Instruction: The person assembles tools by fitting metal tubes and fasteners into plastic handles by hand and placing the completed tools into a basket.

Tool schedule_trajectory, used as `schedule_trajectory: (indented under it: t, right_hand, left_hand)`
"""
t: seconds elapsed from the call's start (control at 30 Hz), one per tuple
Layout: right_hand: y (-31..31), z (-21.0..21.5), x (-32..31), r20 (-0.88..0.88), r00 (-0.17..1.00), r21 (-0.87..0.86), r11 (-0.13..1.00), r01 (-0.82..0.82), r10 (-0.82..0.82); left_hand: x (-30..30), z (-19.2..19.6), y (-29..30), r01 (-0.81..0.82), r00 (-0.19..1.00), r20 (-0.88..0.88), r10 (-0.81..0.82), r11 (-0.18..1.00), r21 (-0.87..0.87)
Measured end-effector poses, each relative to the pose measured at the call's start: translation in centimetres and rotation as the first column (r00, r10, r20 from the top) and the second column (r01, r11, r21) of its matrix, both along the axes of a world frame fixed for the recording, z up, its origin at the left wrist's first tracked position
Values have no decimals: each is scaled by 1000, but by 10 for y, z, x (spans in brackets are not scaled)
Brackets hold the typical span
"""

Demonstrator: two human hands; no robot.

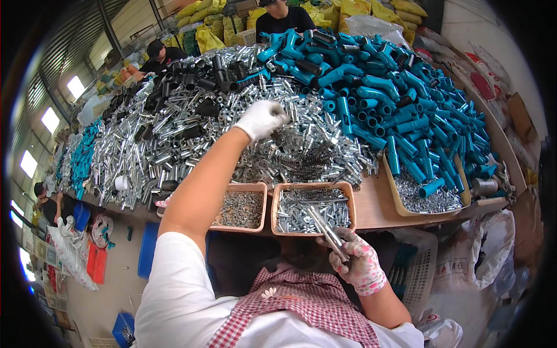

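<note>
My left hand, in a white glove, reaches over the middle of a big heap of silvery metal parts. Its fingers are curled together, and whatever they hold, if anything, is hidden. Dark coil springs lie just below it. Nearer to me, my right hand, in a glove with pink spots, grips a shiny metal tube. That tube slants up and left, its far end over a tray of small metal pins.
Teal plastic handles are piled at right, black sleeves at far left. Two trays flank the middle one: small rings in the left tray, small parts under teal pieces in the right tray. Other people work around the table.
</note>
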State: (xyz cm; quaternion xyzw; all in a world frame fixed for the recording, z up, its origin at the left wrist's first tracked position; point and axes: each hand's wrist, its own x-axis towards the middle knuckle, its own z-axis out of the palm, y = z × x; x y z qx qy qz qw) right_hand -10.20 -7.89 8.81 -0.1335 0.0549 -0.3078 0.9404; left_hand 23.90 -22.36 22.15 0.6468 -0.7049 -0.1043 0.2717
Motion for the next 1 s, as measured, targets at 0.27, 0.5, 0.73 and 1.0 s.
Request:
schedule_trajectory:
  t: [0.27,0.5,0.73,1.0]
  right_hand:
    - [3,26,1,-571,763,-490,872,-22,-302]
    - [-4,25,2,-621,560,-695,716,-69,-549]
    - [-13,32,-6,-261,510,-937,89,-337,-820]
    - [0,28,10,20,477,-871,-249,-424,-879]
  left_hand:
    - [12,-46,53,-75,385,-916,113,993,91]
    - [2,-72,105,79,328,-941,82,990,113]
    - [-31,-57,175,334,698,-713,-59,908,252]
    - [-63,-74,214,332,849,-498,-176,911,244]
